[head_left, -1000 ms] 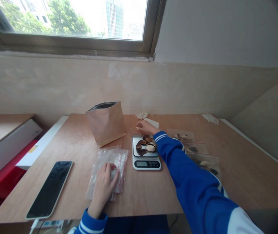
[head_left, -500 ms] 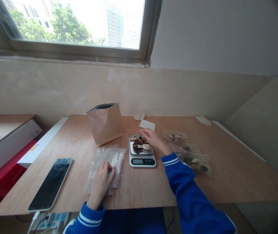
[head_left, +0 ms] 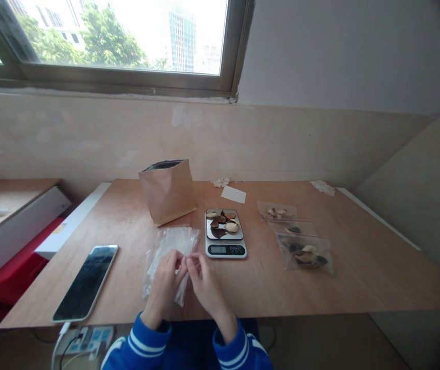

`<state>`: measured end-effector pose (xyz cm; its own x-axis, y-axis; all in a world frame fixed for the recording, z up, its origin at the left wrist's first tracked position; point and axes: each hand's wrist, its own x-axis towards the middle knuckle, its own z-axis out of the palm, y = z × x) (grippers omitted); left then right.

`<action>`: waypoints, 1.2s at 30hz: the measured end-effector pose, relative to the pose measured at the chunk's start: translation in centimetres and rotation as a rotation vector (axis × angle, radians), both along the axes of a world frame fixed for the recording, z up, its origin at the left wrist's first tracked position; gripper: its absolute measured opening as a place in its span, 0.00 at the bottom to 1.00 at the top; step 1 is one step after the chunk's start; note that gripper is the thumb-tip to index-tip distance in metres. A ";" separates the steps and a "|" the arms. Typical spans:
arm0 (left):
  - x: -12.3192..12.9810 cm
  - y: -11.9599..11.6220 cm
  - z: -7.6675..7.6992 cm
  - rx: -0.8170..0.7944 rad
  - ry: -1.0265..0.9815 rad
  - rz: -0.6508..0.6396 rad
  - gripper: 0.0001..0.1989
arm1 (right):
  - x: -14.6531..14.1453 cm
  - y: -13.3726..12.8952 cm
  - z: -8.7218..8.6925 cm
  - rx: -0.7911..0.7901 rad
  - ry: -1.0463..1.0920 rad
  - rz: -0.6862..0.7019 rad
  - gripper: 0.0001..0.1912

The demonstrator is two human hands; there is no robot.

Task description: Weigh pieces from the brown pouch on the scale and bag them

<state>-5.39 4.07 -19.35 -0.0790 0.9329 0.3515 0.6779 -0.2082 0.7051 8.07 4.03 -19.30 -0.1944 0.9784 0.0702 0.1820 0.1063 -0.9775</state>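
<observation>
Our left hand [head_left: 162, 288] and right hand [head_left: 204, 290] now meet over a thin clear plastic zip bag [head_left: 171, 252] on the smooth wooden tabletop [head_left: 359, 246]. Our fingers [head_left: 193, 264] are closed, pinching the bag's upper edge. The right hand has moved here from the digital scale [head_left: 225, 251], whose steel platform holds dark, curved shell pieces [head_left: 222, 222]. Far left of the scale stands a creased kraft paper bag [head_left: 168, 192] with a foil lining; a glossy smartphone [head_left: 85, 282] lies near left, and two lumpy filled zip bags [head_left: 305, 254] lie right
</observation>
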 end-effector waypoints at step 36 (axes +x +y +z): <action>2.9 3.6 5.8 0.011 -0.194 0.089 0.12 | 4.3 4.9 4.3 0.143 -0.009 -0.026 0.18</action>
